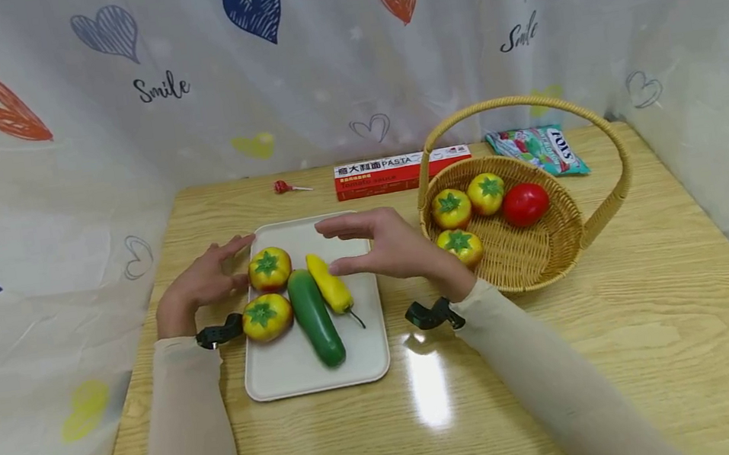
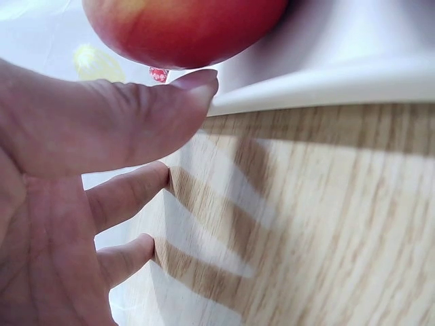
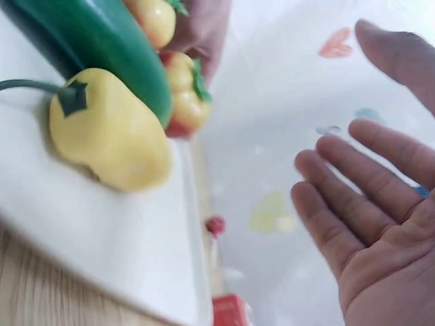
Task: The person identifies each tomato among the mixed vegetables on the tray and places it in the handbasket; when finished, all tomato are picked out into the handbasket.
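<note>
My left hand [image 1: 208, 275] is at the left edge of a white tray [image 1: 368, 358], fingers spread and thumb by the rim, close to a red-yellow toy fruit with a green leafy top [image 1: 269, 269]. A second such fruit [image 1: 267, 317] lies just below it on the tray. Beside them are a long green cucumber [image 1: 316, 318] and a yellow pepper [image 1: 330, 284] with a thin stem. Over the tray's right side hovers my right hand [image 1: 387, 244], holding nothing; the right wrist view shows its straight fingers [image 3: 360, 197] apart from the pepper.
To the right stands a wicker basket [image 1: 522, 268] with a tall handle, containing several red-yellow fruits [image 1: 450, 208] and a red tomato [image 1: 526, 205]. Along the back lie a lollipop [image 1: 281, 187], a red pasta box [image 1: 372, 180] and a turquoise candy bag [image 1: 537, 151]. Printed curtains surround the table.
</note>
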The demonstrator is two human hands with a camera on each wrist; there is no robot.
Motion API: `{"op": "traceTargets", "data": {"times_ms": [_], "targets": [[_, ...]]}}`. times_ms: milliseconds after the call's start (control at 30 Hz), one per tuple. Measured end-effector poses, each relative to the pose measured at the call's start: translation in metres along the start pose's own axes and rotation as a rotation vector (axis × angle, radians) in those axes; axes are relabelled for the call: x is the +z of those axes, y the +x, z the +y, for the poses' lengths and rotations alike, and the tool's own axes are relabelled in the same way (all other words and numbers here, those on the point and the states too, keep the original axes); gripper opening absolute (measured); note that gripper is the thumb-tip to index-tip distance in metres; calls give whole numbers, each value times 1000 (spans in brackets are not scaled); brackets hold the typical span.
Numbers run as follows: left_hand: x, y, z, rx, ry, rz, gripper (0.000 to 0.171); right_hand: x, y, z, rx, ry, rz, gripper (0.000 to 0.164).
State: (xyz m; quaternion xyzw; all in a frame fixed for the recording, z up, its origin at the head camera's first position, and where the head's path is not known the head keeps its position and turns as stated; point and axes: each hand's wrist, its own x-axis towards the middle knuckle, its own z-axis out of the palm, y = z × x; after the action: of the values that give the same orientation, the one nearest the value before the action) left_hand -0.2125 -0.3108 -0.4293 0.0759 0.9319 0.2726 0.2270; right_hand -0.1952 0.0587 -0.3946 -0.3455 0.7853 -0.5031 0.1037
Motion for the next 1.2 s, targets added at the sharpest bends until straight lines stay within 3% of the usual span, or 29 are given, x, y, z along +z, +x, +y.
{"op": "traceTargets", "data": {"times_ms": [333,567,867,1067,1200], "targets": [[-1,0,0,4,19,0,79,33,67,15,-43,98,-120,58],[-1,0,-1,25,25,9,79,57,98,27,-1,-16,-235,66],[-1,1,0,27,21,11,80,68,112,40,32,-53,-369,61],[-1,0,-1,20,15,12,80,66,111,42,48,-32,-371,58],[-1,-2,1,12,7,11,79,62,107,38,77,-28,-299,57]]}}
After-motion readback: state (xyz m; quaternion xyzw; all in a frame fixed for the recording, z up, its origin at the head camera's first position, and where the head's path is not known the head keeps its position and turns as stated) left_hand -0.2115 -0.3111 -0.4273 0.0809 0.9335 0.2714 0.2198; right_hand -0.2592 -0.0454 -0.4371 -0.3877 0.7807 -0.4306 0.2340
